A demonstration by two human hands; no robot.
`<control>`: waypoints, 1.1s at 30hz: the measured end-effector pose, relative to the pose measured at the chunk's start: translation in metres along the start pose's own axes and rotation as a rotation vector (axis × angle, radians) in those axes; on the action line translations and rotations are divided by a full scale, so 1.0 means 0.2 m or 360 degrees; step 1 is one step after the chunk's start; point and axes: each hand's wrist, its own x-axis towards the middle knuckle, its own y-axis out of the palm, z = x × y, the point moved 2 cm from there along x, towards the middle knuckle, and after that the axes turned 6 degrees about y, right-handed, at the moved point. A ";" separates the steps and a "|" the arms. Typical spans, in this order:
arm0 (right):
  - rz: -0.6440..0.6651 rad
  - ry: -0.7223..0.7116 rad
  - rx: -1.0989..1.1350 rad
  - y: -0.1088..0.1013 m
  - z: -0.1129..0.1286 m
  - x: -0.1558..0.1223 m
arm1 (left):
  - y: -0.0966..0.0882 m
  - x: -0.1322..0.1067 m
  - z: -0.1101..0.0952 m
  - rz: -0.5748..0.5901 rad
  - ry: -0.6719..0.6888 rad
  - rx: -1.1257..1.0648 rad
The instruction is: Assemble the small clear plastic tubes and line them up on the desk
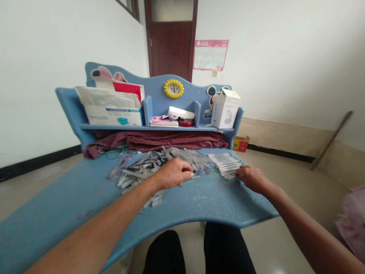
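My left hand (174,173) is closed, its thumb and fingers pinched together over the table in front of a loose pile of pens (145,166). A thin pale strip shows by its fingertips; whether it is held I cannot tell. The pile is a jumble of clear, grey and black slim pieces. To the right, a neat row of pens (226,164) lies side by side, clear-bodied with dark parts. My right hand (252,178) is closed at the row's near right end, fingertips pinched on a pen there, mostly hidden by the fingers.
The blue table (199,203) has a curved front edge. At its back, a shelf (159,128) holds a mask box (114,112), booklets (164,122), a red round tin (186,123) and a white box (226,109). Checked cloth (171,140) is bunched under the shelf.
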 end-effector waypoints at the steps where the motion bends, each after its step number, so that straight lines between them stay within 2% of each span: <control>1: 0.0002 0.0003 -0.0004 0.01 0.00 0.00 | 0.00 0.00 0.01 0.0012 0.0000 0.0015; 11: -0.0047 0.0026 -0.0017 0.03 0.00 -0.02 | -0.02 0.00 0.04 -0.0019 0.0004 0.0077; 17: -0.0025 0.0033 -0.0050 0.07 0.00 -0.02 | -0.07 -0.02 0.03 -0.0075 -0.0034 0.0089; 23: -0.0092 0.0048 -0.0057 0.07 0.01 -0.04 | -0.13 -0.06 0.00 0.0054 -0.0057 0.0306; 27: -0.0187 -0.0020 0.0022 0.01 0.12 -0.08 | -0.12 -0.07 0.01 0.0252 0.0014 0.0625; 30: -0.0168 -0.0220 0.0190 -0.05 0.27 -0.10 | -0.10 -0.06 0.02 0.0372 0.0011 0.0853; 33: -0.0125 -0.0400 0.0325 -0.10 0.42 -0.10 | -0.08 -0.06 0.03 0.0400 0.0005 0.0971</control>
